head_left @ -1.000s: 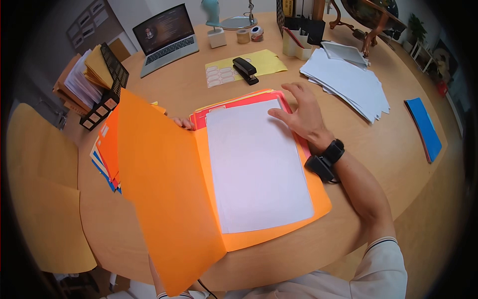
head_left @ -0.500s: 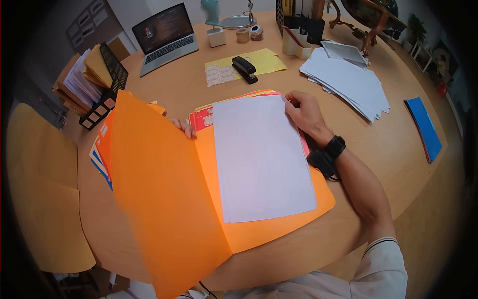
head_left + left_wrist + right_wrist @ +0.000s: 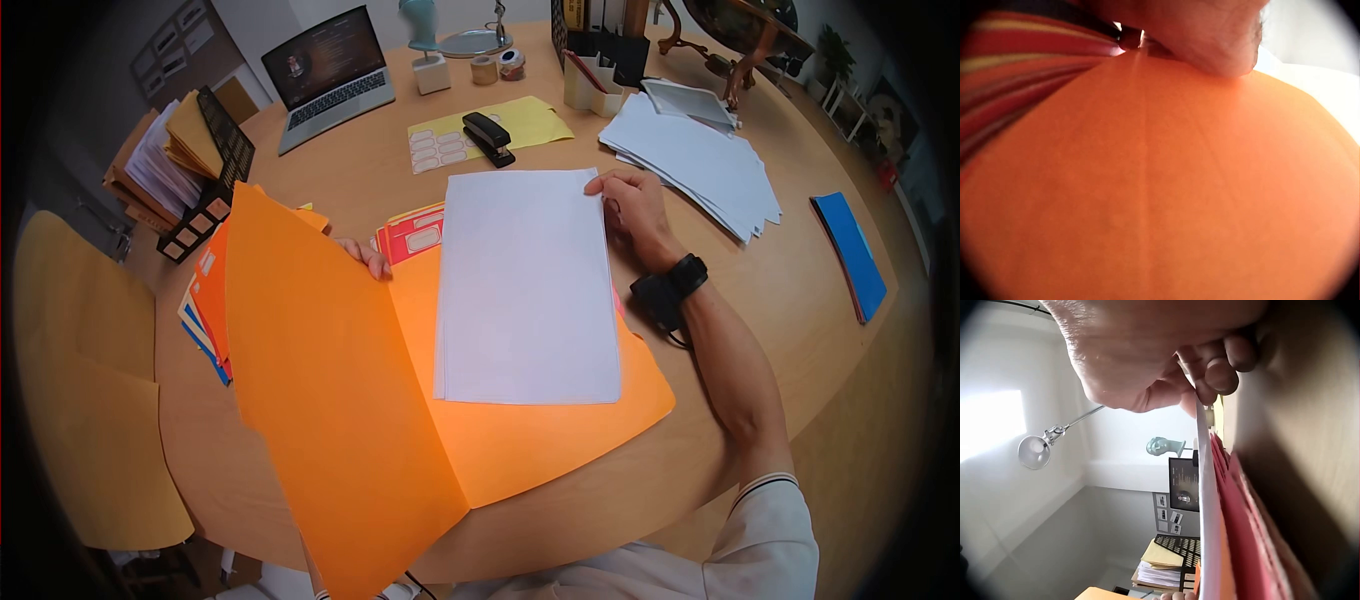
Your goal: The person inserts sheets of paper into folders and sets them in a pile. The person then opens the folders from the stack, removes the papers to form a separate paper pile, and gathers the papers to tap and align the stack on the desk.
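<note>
An orange folder [image 3: 340, 400] lies opened in front of the person, its left flap raised at a slant. Over its right half is a white paper stack [image 3: 530, 290], whose top right corner the right hand [image 3: 635, 210] pinches between thumb and fingers. In the right wrist view the same hand [image 3: 1160, 356] grips the paper edge [image 3: 1209, 506]. Behind the flap, only the fingertips of the left hand [image 3: 365, 258] show, curled over the flap's inner edge. Red folders [image 3: 415, 235] stick out beneath. The left wrist view shows part of the left hand [image 3: 1210, 37] against orange card.
A stapler [image 3: 489, 138] sits on a yellow sheet [image 3: 540, 120] beyond the folder. Loose white papers [image 3: 690, 165] lie to the right, with a blue folder [image 3: 850, 255] farther right. A laptop [image 3: 335, 85] and a file rack [image 3: 205, 215] stand back left.
The right hand, first spread above the papers, has closed on their corner. The white stack has shifted away from the person, baring more of the orange folder's near part.
</note>
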A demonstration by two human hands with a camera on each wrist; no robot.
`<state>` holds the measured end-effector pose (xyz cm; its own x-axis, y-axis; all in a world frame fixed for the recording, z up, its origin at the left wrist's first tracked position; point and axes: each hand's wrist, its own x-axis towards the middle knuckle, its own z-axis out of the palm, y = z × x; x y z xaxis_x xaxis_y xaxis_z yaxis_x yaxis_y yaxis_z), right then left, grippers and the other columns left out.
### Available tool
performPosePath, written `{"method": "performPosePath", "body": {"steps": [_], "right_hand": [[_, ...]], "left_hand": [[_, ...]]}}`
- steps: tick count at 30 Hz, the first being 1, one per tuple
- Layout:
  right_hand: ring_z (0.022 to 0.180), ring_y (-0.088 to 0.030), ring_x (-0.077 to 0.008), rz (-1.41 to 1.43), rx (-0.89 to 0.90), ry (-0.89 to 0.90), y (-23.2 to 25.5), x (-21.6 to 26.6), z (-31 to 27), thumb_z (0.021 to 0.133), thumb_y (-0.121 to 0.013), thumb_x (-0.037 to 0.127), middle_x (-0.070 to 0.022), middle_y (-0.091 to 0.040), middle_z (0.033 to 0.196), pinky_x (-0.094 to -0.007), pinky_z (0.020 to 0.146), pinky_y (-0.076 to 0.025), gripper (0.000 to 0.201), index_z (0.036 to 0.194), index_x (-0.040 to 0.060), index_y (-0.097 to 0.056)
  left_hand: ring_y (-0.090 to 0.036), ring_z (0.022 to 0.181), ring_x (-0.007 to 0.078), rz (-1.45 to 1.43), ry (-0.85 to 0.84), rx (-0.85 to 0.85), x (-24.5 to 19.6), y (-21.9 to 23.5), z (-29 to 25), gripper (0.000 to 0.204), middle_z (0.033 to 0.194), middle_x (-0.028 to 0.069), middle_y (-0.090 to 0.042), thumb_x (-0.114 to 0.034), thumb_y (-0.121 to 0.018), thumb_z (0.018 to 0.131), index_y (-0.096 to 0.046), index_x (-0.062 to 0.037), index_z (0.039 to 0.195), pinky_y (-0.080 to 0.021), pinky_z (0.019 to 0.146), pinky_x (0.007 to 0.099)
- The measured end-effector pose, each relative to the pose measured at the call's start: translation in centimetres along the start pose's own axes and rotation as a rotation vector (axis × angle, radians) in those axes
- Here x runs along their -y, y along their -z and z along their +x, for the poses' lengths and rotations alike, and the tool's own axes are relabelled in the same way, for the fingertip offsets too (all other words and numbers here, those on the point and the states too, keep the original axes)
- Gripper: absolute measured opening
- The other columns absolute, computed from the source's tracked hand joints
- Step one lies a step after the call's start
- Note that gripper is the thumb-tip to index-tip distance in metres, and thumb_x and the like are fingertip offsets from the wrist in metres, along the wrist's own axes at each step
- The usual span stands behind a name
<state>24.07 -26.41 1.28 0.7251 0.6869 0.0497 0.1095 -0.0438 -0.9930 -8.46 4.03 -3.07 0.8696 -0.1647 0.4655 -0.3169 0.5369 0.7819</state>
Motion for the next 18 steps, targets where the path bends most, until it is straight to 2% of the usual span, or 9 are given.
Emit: {"method": "performPosePath", "body": {"steps": [2,5,7,8,9,11,15,17,18], "right_hand": [[0.048,-0.045,-0.0053,0.014,0.122,-0.107,0.0,1.7,-0.8,0.089,-0.067,0.016,0.0030,-0.057,0.063,-0.0231,0.047,-0.032,0.019,0.092,0.0005,-0.077],[0.054,-0.044,-0.0031,-0.042,0.200,-0.144,-0.5,2.3,-1.1,0.088,-0.073,0.018,0.0026,-0.060,0.067,-0.0218,0.049,-0.030,0.018,0.095,0.0007,-0.076],[0.057,-0.046,-0.0033,-0.084,0.270,-0.121,-0.6,2.1,-1.0,0.087,-0.075,0.018,0.0024,-0.061,0.069,-0.0219,0.052,-0.032,0.019,0.096,0.0012,-0.077],[0.060,-0.047,-0.0034,-0.127,0.340,-0.098,-0.6,2.0,-0.9,0.085,-0.077,0.019,0.0023,-0.063,0.070,-0.0219,0.054,-0.033,0.020,0.097,0.0017,-0.077],[0.060,-0.047,-0.0034,-0.128,0.334,-0.098,-0.5,2.1,-0.9,0.085,-0.077,0.019,0.0023,-0.063,0.070,-0.0219,0.054,-0.033,0.020,0.097,0.0017,-0.077],[0.064,-0.049,-0.0042,-0.203,0.424,-0.079,-0.1,2.3,-1.0,0.082,-0.075,0.012,0.0019,-0.064,0.073,-0.0219,0.058,-0.035,0.014,0.092,0.0022,-0.077],[0.064,-0.051,-0.0059,-0.135,0.399,-0.137,0.3,2.0,-0.8,0.081,-0.068,0.007,0.0002,-0.065,0.073,-0.0217,0.058,-0.036,0.011,0.087,0.0008,-0.075],[0.064,-0.051,-0.0067,0.090,0.264,-0.082,0.5,0.3,0.0,0.081,-0.060,0.005,-0.0015,-0.064,0.073,-0.0214,0.058,-0.036,0.015,0.083,-0.0007,-0.073],[0.064,-0.051,-0.0067,0.089,0.261,-0.082,1.0,-0.6,0.7,0.081,-0.060,0.005,-0.0015,-0.064,0.073,-0.0214,0.058,-0.036,0.015,0.083,-0.0007,-0.073]], "left_hand": [[-0.056,0.122,0.0364,0.027,-0.027,0.000,0.2,-0.3,0.1,0.032,0.114,0.0216,-0.065,-0.024,-0.056,0.102,-0.062,-0.0044,0.127,-0.044,0.110,0.0525],[-0.056,0.122,0.0358,0.114,-0.113,-0.001,0.3,-0.5,0.1,0.031,0.114,0.0211,-0.065,-0.024,-0.058,0.102,-0.062,-0.0034,0.125,-0.044,0.109,0.0506],[-0.055,0.123,0.0351,0.065,-0.026,-0.022,0.0,-0.4,-0.2,0.031,0.113,0.0203,-0.065,-0.022,-0.059,0.102,-0.061,-0.0026,0.125,-0.044,0.109,0.0501],[-0.055,0.123,0.0351,0.065,-0.025,-0.020,-0.1,-0.3,-0.3,0.031,0.113,0.0203,-0.065,-0.022,-0.059,0.102,-0.061,-0.0026,0.125,-0.044,0.109,0.0501],[-0.054,0.124,0.0348,0.084,-0.042,0.003,0.0,-0.1,-0.2,0.031,0.115,0.0205,-0.064,-0.022,-0.058,0.102,-0.061,-0.0025,0.126,-0.044,0.110,0.0502],[-0.053,0.125,0.0346,0.099,-0.060,0.033,0.2,0.3,-0.3,0.031,0.116,0.0207,-0.063,-0.021,-0.057,0.103,-0.060,-0.0025,0.127,-0.044,0.111,0.0504],[-0.053,0.127,0.0351,0.044,-0.033,0.029,0.0,0.1,-0.4,0.033,0.120,0.0217,-0.061,-0.022,-0.056,0.103,-0.058,-0.0024,0.130,-0.043,0.112,0.0524],[-0.052,0.128,0.0355,0.010,-0.007,0.033,0.0,-0.2,-0.3,0.034,0.121,0.0221,-0.061,-0.023,-0.055,0.103,-0.057,-0.0025,0.130,-0.043,0.112,0.0536],[-0.052,0.129,0.0362,0.000,-0.012,0.011,0.1,-0.4,-0.3,0.034,0.121,0.0224,-0.060,-0.024,-0.054,0.104,-0.058,-0.0026,0.130,-0.043,0.112,0.0549]]}}
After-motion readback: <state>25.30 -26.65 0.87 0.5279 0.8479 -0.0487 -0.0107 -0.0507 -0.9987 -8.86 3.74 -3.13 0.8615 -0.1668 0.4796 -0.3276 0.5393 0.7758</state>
